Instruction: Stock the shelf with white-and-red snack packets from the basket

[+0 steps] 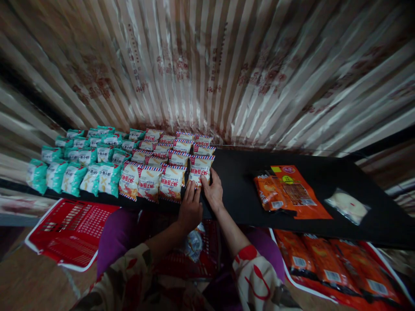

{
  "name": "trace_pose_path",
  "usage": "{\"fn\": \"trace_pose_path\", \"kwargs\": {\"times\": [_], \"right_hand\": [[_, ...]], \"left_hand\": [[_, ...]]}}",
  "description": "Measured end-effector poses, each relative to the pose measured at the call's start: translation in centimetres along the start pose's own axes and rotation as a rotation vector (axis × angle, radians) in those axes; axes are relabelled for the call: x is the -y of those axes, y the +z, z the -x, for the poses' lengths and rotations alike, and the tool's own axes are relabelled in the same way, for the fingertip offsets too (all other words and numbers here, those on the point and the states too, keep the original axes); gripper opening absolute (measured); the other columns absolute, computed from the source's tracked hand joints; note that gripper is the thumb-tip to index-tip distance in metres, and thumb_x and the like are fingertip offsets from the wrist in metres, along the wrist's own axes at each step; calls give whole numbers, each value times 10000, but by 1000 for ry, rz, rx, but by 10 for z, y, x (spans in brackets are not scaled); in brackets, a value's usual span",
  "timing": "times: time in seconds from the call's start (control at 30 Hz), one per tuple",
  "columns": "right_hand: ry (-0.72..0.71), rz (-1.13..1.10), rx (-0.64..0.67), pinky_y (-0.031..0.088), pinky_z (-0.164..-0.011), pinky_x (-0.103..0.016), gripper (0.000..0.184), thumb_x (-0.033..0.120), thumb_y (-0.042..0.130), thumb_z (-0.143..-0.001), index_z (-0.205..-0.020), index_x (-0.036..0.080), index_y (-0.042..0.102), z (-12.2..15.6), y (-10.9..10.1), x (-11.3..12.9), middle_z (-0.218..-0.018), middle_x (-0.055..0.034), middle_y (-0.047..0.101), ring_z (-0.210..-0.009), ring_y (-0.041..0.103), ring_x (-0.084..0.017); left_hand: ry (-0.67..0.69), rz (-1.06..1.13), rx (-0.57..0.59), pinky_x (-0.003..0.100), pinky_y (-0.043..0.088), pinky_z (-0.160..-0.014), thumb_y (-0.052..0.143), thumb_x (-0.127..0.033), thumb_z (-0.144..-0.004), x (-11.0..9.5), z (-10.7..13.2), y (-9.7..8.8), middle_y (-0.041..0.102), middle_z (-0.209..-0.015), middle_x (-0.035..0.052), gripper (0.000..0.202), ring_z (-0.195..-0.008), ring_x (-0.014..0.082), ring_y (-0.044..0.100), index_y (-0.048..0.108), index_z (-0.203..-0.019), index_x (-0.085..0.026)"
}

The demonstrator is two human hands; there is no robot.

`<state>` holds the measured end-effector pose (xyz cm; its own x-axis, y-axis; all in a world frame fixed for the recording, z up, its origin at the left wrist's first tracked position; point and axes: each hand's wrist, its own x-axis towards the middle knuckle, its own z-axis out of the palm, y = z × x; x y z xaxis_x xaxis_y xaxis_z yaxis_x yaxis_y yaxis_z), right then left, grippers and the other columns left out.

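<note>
A white and red snack bag (200, 166) with a striped top stands at the right end of the front row. My right hand (213, 190) is closed on its lower right side, thumb across the front. At the bag's lower left corner, the fingers of my left hand (190, 207) are close together and press on it; their tips are partly hidden. Matching bags stand in rows to the left, among them a striped-top bag (171, 183) right beside my left hand. Farther left are several rows of teal snack bags (108, 179).
The black table (236, 181) carries orange packets (293, 190) and a clear-wrapped pale item (347, 205) on the right. Below are a red basket (74, 229) at left, another holding a blue-white package (194, 244), and orange packs (333, 263) at right. A striped curtain (194, 65) hangs behind.
</note>
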<state>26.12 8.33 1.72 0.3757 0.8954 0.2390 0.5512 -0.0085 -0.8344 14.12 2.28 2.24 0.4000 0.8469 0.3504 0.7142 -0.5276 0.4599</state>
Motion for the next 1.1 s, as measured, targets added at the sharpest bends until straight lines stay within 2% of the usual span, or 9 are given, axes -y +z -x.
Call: {"fn": "trace_pose_path", "kwargs": {"times": [0.33, 0.63, 0.8, 0.97, 1.1], "right_hand": [[-69, 15, -25, 377, -1006, -427, 604, 548, 446, -829, -1263, 135, 515, -1, 6, -9, -1293, -161, 520, -1215, 452, -255], [-63, 8, -42, 381, -999, -431, 590, 546, 450, -828, -1253, 143, 523, -1, 7, -10, -1269, -157, 536, -1190, 469, -254], [-50, 12, -32, 375, -1003, -433, 611, 550, 447, -824, -1249, 116, 517, 0, 5, -6, -1264, -176, 535, -1189, 468, -262], [-35, 20, -52, 378, -996, -437, 623, 552, 467, -812, -1273, 133, 482, 10, 1, -3, -1257, -166, 541, -1178, 479, -262], [-28, 50, -69, 364, -1007, -440, 625, 549, 443, -821, -1249, 98, 500, 24, -1, -3, -1264, -190, 528, -1198, 459, -275]], "left_hand": [[2, -75, -11, 507, 276, -1114, 390, -100, -811, 0, 0, 3, 168, -1504, 204, 497, -1408, 296, 44, 396, -1298, -3], [20, -92, -11, 505, 296, -1106, 388, -104, -819, 2, 0, 4, 239, -1465, 257, 489, -1404, 299, 39, 390, -1288, 30], [12, -94, -14, 508, 302, -1102, 386, -109, -824, 2, -1, 6, 237, -1466, 256, 489, -1403, 296, 38, 382, -1292, 31], [38, -94, -55, 515, 293, -1103, 360, -120, -846, 3, 1, 7, 232, -1469, 255, 458, -1403, 301, 40, 408, -1273, 38], [42, -93, -73, 509, 296, -1104, 353, -132, -856, 4, 4, 9, 248, -1465, 249, 462, -1403, 295, 60, 406, -1285, 32]]}}
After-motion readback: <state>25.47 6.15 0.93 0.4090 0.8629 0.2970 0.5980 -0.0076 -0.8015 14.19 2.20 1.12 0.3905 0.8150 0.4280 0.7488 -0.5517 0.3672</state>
